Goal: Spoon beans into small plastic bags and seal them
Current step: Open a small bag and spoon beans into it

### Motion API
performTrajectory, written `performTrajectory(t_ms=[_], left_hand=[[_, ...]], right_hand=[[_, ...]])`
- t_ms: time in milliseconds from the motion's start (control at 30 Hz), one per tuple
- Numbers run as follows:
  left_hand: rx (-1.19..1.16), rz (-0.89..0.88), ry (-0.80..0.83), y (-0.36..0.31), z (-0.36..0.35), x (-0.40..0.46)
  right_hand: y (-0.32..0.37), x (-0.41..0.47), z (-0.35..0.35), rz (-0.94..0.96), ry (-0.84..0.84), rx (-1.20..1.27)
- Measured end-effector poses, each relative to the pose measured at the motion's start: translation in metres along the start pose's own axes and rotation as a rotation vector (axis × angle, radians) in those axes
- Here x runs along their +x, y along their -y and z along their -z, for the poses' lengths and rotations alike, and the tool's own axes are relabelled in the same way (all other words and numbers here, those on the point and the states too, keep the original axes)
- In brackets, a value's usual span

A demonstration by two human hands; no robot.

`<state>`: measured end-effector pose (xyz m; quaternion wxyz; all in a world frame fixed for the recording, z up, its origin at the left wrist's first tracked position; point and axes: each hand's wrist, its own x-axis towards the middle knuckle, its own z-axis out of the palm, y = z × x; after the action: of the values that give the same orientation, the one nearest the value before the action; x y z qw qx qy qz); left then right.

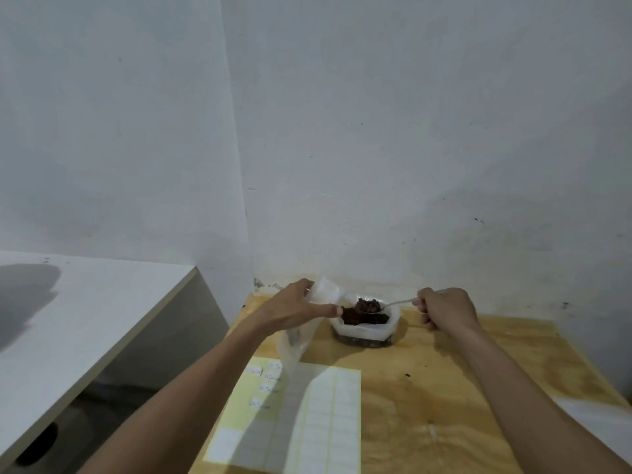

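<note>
A small clear plastic bag is pinched at its mouth by the left hand, just left of the translucent plastic tub of dark brown beans on the pale wooden table. A thin metal spoon, heaped with beans, is gripped by the clenched right hand above the tub. A white label sheet lies nearer than the tub.

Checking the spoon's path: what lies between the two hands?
Head view: the loaded spoon over the bean container, between left hand and right hand.
</note>
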<state>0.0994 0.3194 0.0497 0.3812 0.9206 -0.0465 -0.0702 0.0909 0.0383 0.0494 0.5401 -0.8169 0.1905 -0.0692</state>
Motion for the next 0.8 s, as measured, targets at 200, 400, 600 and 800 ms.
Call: performTrajectory(t_ms=[200, 400, 600, 800], left_hand=[[0.051, -0.075, -0.041, 0.004, -0.004, -0.010], [0.078, -0.102, -0.054, -0.001, -0.008, -0.010], [0.068, -0.068, -0.030, -0.002, -0.004, -0.008], [0.020, 0.013, 0.063, -0.008, -0.005, -0.002]], right_hand=[[0.039, -0.003, 0.013, 0.059, 0.036, 0.091], [0.067, -0.029, -0.005, 0.316, 0.147, -0.024], [0.081, -0.034, -0.007, 0.608, -0.021, -0.355], [0.038, -0.015, -0.011, 0.521, -0.128, -0.619]])
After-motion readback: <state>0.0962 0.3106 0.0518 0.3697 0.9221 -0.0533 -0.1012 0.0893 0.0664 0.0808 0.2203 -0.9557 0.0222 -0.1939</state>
